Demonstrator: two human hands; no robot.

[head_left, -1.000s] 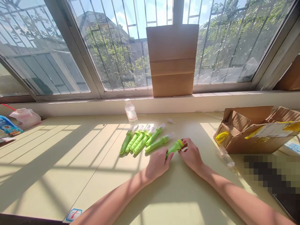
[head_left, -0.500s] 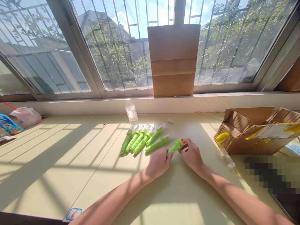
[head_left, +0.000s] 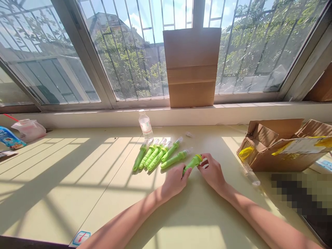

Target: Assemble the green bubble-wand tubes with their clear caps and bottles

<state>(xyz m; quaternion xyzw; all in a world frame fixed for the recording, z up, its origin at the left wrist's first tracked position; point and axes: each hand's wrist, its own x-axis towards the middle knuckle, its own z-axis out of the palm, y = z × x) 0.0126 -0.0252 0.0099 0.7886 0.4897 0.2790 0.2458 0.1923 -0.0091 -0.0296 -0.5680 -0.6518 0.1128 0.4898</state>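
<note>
My left hand (head_left: 175, 180) is closed around the narrow end of a bright green plastic stick (head_left: 192, 164) with a wider, ringed collar. At that collar, the closed fingers of my right hand (head_left: 211, 171) grip the stick's end; its tip is partly hidden by them. Just to the left lies a green stick (head_left: 175, 159) with a clear tip pointing right. Several more such green sticks (head_left: 153, 155) lie side by side beyond my left hand, their clear tips toward the window. A small clear plastic piece (head_left: 189, 134) rests behind them.
A clear bottle (head_left: 145, 126) stands at the back. On the right sit an open cardboard box (head_left: 282, 148) and a clear plastic tube (head_left: 251, 175). At far left are a pinkish container (head_left: 29, 129) and a blue packet (head_left: 10, 137). A cardboard sheet (head_left: 192, 69) leans on the window.
The green stick in my hands has shifted very slightly to the left. Both hands stay in nearly the same place, and everything else lies as before.
</note>
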